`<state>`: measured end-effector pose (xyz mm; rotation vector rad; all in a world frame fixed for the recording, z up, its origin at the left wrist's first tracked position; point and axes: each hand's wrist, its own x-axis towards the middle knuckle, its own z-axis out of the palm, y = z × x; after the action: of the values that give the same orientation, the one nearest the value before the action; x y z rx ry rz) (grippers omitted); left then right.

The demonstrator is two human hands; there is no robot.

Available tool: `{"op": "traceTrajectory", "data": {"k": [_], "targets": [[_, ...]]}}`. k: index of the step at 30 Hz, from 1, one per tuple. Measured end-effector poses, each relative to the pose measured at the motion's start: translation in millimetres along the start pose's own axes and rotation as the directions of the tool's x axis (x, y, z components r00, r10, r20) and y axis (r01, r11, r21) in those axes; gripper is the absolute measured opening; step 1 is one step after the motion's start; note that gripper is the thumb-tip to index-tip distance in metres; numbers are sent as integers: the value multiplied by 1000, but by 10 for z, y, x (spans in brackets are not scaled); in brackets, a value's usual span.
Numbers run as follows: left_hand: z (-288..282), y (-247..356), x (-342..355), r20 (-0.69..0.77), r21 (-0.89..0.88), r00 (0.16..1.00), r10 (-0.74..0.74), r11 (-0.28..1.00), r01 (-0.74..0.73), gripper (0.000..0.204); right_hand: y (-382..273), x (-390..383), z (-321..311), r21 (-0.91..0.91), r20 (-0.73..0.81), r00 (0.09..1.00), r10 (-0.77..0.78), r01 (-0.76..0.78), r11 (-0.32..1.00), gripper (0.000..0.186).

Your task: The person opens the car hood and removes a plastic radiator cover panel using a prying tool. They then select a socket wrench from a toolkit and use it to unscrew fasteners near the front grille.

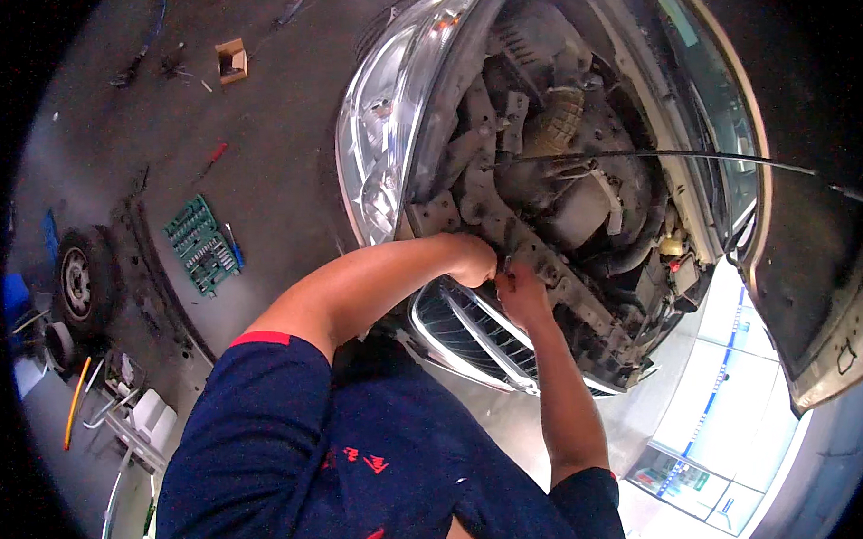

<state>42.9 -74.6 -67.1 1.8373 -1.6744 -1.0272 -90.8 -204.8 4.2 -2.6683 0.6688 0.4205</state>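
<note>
My left hand (471, 260) is bent over the front crossmember (560, 282) of a car's open engine bay, just behind the grille (476, 330). Close beside it, my right hand (524, 298) has its fingers curled together over the same beam. Both hands look closed, the fingertips nearly meeting. Whatever lies between their fingers is hidden or too small to name. To the left of the beam is the clear headlight (379, 129). Farther in, a ribbed intake hose (561, 120) and dusty engine parts show.
A thin prop rod (675, 155) crosses the bay to the raised hood (825, 370). On the floor at left lie a green socket set (201, 244), a red-handled tool (218, 152) and an open cardboard box (232, 62). A wheel (78, 280) stands farther left.
</note>
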Motion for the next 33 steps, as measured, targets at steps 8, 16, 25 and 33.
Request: {"op": "traceTrajectory", "data": {"k": [8,16,25,33], "targets": [[-182,116,-97,57,16,998,18,1000,-19,33,229,74,52,276,166,977,135,-178,944,35],[-32,-7,22,25,36,998,56,998,-57,37,322,91,123,442,271,854,445,-521,730,37],[-192,116,-91,76,87,995,69,993,-75,41,47,16,-20,532,193,898,396,-435,727,25],[-165,110,-105,-3,-29,999,39,999,-40,45,875,173,352,141,-41,998,-55,60,988,28]]}}
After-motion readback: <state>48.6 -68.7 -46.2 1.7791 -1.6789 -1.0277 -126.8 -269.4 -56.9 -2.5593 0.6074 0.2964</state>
